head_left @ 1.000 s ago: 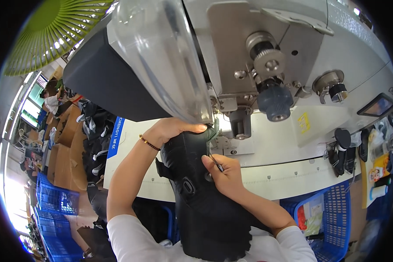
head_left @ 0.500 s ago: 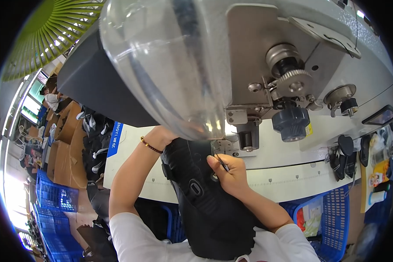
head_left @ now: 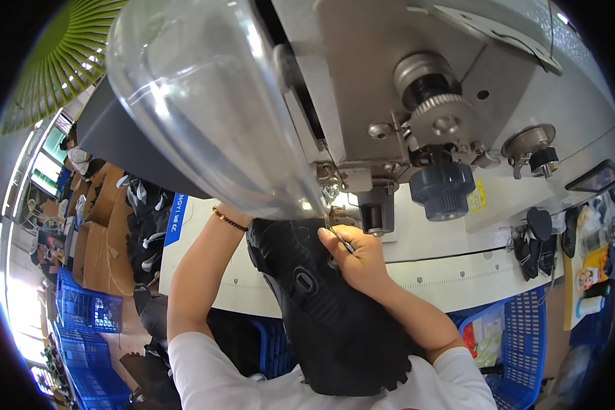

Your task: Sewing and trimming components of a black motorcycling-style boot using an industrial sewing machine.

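A black padded fabric piece [head_left: 328, 335] with an oval plastic fitting [head_left: 305, 279] stretches from my chest up to the sewing machine [head_left: 376, 201]. At its right edge, my right hand [head_left: 359, 260] is closed round a slim, pointed metal tool [head_left: 347, 244], whose tip reaches toward the needle area. My left hand [head_left: 238, 213], with a beaded bracelet [head_left: 229, 219] at the wrist, is at the fabric's upper left. Its fingers are hidden behind the clear plastic guard [head_left: 205, 102] and the fabric, so their grip does not show.
Tension knobs [head_left: 443, 191] jut from the machine head. The white table [head_left: 444, 270] curves around me. Blue baskets [head_left: 523, 348] stand at the lower right and left. Cardboard boxes [head_left: 106, 239] and dark pieces lie to the left, below a green fan [head_left: 61, 61]. A person sits far left.
The machine and guard have shifted left in view as the camera moved. My right hand has risen slightly, and the tool's tip now points up toward the needle area.
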`<state>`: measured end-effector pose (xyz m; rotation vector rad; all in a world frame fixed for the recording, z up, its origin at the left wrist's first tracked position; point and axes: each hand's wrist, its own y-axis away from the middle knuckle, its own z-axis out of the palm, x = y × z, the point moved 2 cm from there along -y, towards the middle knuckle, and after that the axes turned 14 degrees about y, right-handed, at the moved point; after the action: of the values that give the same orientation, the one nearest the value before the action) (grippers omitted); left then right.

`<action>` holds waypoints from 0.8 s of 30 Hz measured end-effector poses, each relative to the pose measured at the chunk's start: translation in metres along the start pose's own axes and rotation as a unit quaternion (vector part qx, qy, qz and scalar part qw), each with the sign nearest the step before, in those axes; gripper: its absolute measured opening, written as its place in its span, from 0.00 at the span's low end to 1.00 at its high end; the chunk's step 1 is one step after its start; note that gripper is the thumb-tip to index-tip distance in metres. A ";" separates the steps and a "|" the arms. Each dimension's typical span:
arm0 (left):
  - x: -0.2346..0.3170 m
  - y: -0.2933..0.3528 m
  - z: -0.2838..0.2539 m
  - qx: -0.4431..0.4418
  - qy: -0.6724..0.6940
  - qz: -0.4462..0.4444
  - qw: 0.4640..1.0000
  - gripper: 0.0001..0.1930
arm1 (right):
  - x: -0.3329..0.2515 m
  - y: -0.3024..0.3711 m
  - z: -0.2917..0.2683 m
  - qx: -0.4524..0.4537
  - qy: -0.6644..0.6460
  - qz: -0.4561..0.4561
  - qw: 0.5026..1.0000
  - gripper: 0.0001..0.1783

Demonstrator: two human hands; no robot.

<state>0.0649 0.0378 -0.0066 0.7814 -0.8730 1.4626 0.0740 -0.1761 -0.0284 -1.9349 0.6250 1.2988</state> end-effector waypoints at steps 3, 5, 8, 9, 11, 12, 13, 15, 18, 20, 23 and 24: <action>-0.003 0.007 0.015 0.068 -0.017 -0.035 0.997 0.16 | -0.004 -0.004 -0.015 -0.039 0.078 -0.029 0.996 0.14; -0.006 0.014 0.031 0.101 -0.008 -0.067 0.993 0.15 | -0.008 -0.006 -0.030 -0.085 0.204 -0.057 0.974 0.13; -0.005 0.026 0.051 0.196 0.015 -0.141 0.970 0.15 | -0.020 -0.002 -0.053 -0.150 0.310 -0.150 0.927 0.18; -0.007 0.030 0.058 0.187 0.024 -0.171 0.967 0.16 | -0.022 -0.001 -0.059 -0.185 0.330 -0.125 0.917 0.22; -0.012 0.040 0.070 0.190 0.048 -0.185 0.963 0.18 | -0.024 -0.002 -0.065 -0.202 0.316 -0.057 0.925 0.22; -0.015 0.042 0.074 0.178 0.052 -0.188 0.964 0.18 | -0.023 -0.002 -0.066 -0.210 0.290 -0.005 0.934 0.23; -0.016 0.044 0.077 0.149 0.035 -0.163 0.975 0.18 | -0.024 -0.001 -0.070 -0.241 0.308 0.024 0.920 0.24; -0.016 0.044 0.078 0.138 0.000 -0.152 0.979 0.18 | -0.023 0.000 -0.068 -0.237 0.335 0.039 0.911 0.24; -0.020 0.042 0.078 0.118 0.047 -0.113 0.986 0.18 | -0.023 -0.002 -0.069 -0.214 0.348 0.011 0.913 0.23; -0.023 0.044 0.081 0.108 0.063 -0.101 0.987 0.17 | -0.022 -0.004 -0.073 -0.205 0.357 -0.010 0.911 0.23; -0.028 0.046 0.084 0.131 0.080 -0.077 0.985 0.16 | -0.021 -0.005 -0.081 -0.199 0.343 -0.045 0.917 0.21; -0.029 0.046 0.085 0.147 0.085 -0.062 0.984 0.16 | -0.020 -0.004 -0.083 -0.194 0.352 -0.057 0.914 0.18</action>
<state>0.0190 -0.0513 0.0066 0.8978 -0.4759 1.5402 0.1179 -0.2378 0.0114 -2.7550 0.6010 0.6503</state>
